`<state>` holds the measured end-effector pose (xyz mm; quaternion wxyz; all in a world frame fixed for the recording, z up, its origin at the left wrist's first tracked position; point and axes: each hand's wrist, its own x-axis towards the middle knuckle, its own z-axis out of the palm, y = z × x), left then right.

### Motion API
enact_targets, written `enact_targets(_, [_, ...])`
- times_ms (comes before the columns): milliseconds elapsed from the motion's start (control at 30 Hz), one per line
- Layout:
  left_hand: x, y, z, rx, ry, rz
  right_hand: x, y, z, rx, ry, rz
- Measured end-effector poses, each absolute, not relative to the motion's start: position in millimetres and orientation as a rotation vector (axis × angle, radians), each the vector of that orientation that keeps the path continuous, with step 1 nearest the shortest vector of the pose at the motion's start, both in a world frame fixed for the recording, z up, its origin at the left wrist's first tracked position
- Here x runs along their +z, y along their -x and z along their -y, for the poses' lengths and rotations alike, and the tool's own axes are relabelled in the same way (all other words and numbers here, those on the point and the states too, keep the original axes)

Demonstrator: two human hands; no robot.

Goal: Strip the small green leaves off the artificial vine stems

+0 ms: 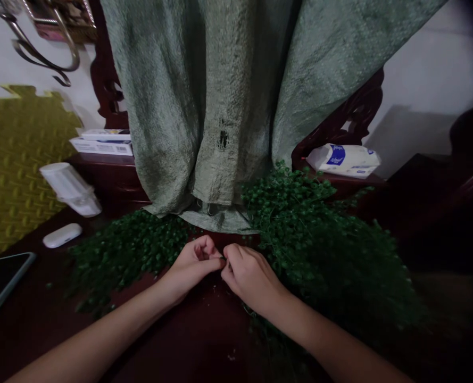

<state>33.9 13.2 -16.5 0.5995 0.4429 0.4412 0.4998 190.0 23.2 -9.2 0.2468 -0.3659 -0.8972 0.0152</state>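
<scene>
My left hand (198,260) and my right hand (246,271) meet at the fingertips over the dark red tabletop (180,340). Both are closed in a pinch. A tiny dark bit shows between them, too small to name. To the left lies a heap of small green pieces (128,244). On the right is a larger pile of leafy green stems with round green heads (312,229), partly behind my right hand and forearm.
Grey-green woven cloth (160,106) hangs behind the piles. At left are a white container (71,189), a white oval case (63,235), a phone (5,282) and boxes (102,145). A tissue pack (346,160) sits back right.
</scene>
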Motion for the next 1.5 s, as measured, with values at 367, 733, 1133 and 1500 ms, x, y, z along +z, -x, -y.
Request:
enact_targets(367, [-11, -36, -6, 0.966, -0.937, -0.967, -12, -196, -31, 0.015, 1.041, 2.283])
enact_targets(733, [-16, -30, -8, 0.890, -1.909, -1.334, -10, -197, -32, 0.454, 0.998, 2.109])
enact_targets(1133, [-17, -31, -2, 0.244, -2.571, -1.849, -12, -196, -40, 0.508, 1.010, 1.952])
enact_targets(1500, [-10, -13, -14, 0.179, -2.681, -2.179, -4, -203, -36, 0.768, 0.891, 2.045])
